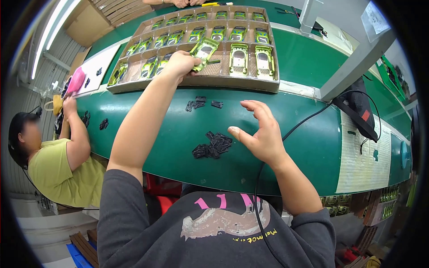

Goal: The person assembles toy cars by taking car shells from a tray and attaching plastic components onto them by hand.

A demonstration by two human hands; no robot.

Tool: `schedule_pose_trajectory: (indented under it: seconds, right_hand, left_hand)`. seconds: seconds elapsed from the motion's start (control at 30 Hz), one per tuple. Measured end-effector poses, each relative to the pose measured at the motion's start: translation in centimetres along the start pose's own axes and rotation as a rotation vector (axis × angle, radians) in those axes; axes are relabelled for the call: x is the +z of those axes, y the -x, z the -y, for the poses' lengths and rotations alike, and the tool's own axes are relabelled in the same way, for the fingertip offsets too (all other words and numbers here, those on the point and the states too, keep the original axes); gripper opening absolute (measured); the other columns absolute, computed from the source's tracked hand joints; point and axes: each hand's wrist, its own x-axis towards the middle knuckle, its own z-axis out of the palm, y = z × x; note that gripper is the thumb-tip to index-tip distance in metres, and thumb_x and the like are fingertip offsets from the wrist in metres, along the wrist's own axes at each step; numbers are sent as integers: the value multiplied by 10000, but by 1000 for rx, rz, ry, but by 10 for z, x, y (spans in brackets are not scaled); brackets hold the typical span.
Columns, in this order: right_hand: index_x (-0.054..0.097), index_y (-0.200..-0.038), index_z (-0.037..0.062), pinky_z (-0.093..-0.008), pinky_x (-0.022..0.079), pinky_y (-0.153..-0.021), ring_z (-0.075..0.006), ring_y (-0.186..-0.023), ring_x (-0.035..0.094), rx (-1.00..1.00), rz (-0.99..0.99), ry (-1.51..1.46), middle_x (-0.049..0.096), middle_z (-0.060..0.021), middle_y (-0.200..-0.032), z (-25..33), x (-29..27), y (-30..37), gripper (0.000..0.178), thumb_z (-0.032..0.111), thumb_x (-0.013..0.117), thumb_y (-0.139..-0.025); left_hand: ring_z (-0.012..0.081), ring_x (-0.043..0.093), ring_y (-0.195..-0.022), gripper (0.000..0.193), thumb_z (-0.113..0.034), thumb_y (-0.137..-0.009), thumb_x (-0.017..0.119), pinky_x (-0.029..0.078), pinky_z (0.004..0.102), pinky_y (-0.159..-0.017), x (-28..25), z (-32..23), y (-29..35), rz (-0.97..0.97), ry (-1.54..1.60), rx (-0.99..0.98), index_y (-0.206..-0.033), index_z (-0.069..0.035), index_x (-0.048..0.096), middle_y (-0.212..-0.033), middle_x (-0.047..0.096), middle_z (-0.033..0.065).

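Note:
My left hand [182,65] grips a green toy car body [206,50] by its edge, tilted above the front row of a divided cardboard box [192,83]. Several like green car bodies lie in the box's compartments, two of them, such as this toy car body [238,60], to the right of my hand. Over the green table my right hand [262,133] hovers with fingers apart and nothing in it. Just left of it lies a heap of small black plastic parts [213,145]. A few more black parts [196,104] lie nearer the box.
At the left a co-worker in a yellow-green shirt [67,167] reaches to the table beside a pink thing [77,80]. Another person's hands [187,3] rest beyond the box. A grey metal post [357,56], a black bag [357,109] and a cable [308,119] are at right.

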Motion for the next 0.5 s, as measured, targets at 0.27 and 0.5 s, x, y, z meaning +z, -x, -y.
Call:
schedule_pose_trajectory:
  seconds: [0.27, 0.5]
  right_hand:
    - [582, -1187, 3, -416, 496, -932, -348, -1116, 587, -12, 6, 16, 575, -176, -1221, -1, 0, 1, 532, 215, 800, -750]
    - [589, -1184, 5, -430, 498, -929, -375, -1119, 581, -76, 21, 59, 563, -200, -1241, 2, 2, 4, 499, 199, 780, -767]
  left_hand:
    - [365, 680, -959, 312, -206, -838, 631, 529, 444, -862, 39, 5, 6, -373, -808, 394, -1082, -11, 632, -1030, 694, 224]
    - [314, 672, -1047, 642, -575, -764, 705, 527, 406, -917, 0, 3, -25, -456, -974, 199, -1092, -23, 710, -1121, 695, 191]
